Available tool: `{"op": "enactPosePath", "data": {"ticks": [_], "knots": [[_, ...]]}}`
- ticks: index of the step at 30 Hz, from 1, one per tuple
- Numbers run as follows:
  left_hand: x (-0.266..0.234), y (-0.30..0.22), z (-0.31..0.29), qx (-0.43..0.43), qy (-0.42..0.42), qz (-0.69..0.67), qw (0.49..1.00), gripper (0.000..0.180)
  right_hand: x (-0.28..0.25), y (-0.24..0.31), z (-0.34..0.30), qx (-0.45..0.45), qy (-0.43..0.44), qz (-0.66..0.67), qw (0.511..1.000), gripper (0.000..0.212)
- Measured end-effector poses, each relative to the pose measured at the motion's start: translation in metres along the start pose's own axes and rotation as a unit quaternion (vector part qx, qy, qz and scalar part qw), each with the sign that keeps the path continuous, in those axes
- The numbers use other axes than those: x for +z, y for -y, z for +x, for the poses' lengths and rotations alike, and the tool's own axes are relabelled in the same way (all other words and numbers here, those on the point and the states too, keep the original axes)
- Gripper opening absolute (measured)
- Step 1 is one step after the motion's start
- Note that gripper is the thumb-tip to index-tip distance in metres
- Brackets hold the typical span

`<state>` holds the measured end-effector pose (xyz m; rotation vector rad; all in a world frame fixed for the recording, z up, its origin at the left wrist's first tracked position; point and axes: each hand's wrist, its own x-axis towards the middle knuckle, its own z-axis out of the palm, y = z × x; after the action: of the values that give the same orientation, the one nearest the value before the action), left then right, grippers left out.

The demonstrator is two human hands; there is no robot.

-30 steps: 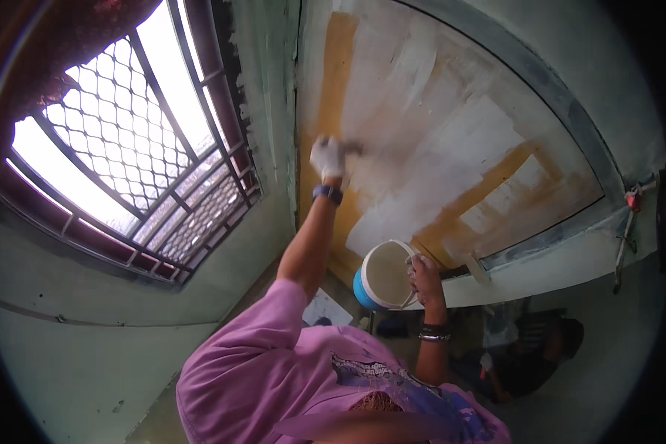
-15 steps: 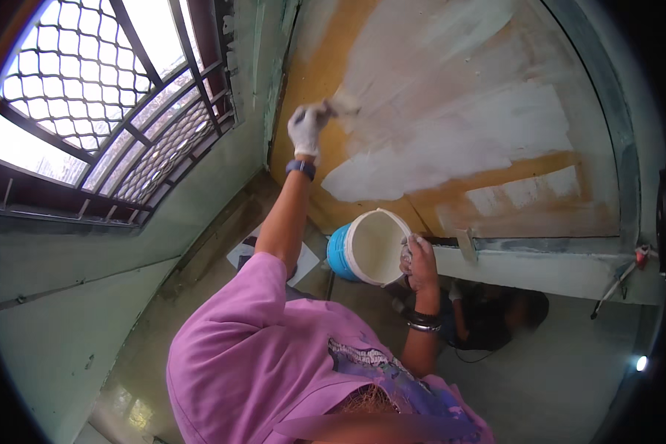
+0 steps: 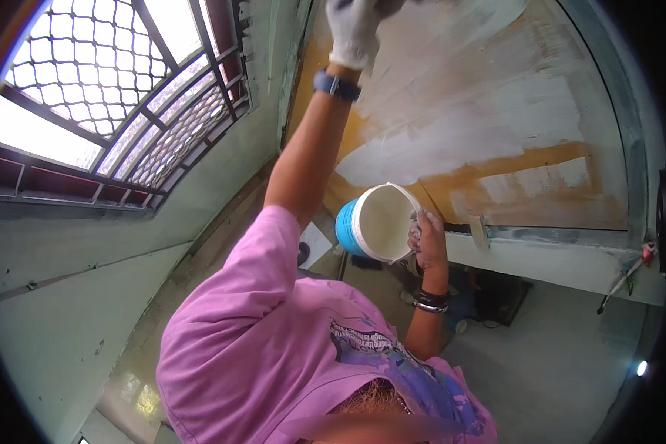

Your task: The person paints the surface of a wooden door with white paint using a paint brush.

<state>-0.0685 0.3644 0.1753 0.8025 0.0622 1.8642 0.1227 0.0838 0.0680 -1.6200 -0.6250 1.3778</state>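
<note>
My left hand (image 3: 354, 33), in a whitish glove with a dark watch at the wrist, reaches up over the panel (image 3: 459, 111). Its fingers curl around something dark that the upper picture edge mostly cuts off. The panel is yellow-brown and covered with broad whitish smears. Low in front of it, my right hand (image 3: 428, 240), bare and smeared with pale stuff, grips the rim of a bucket (image 3: 345, 226). That bucket is blue outside with a white rim, is tilted toward me, and looks pale inside. Its contents are hard to make out.
A barred, meshed window (image 3: 103, 81) is at the left. Along the panel's lower edge runs a pale ledge (image 3: 540, 255) with a flat beige piece (image 3: 479, 231) on it. A red-ended tool (image 3: 646, 255) hangs at the right. Beneath the ledge is a dark shape (image 3: 499, 292).
My left hand has moved up and right, taking a blurred pale flat tool out of view. The bucket shifted slightly right and up in the picture. The crouching person below the ledge no longer clearly shows.
</note>
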Motion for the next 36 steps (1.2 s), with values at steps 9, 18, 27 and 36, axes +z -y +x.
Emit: {"op": "enactPosePath", "data": {"ticks": [9, 18, 27, 36], "knots": [[-0.246, 0.085, -0.234, -0.239, -0.34, 0.318, 0.852, 0.011, 0.006, -0.01, -0.005, 0.006, 0.04, -0.007, 0.999, 0.022], [-0.125, -0.099, -0.21, -0.278, -0.119, 0.067, 0.951, 0.021, 0.013, -0.013, -0.002, 0.008, 0.051, -0.026, 0.998, 0.023], [-0.013, -0.117, -0.203, -0.479, 0.198, 0.346, 0.782, 0.015, 0.016, -0.008, 0.002, -0.082, 0.071, -0.075, 0.991, 0.023], [-0.05, 0.01, -0.245, -0.314, 0.513, 0.573, 0.558, 0.031, 0.031, 0.002, 0.004, -0.156, 0.107, -0.08, 0.979, 0.022]]}}
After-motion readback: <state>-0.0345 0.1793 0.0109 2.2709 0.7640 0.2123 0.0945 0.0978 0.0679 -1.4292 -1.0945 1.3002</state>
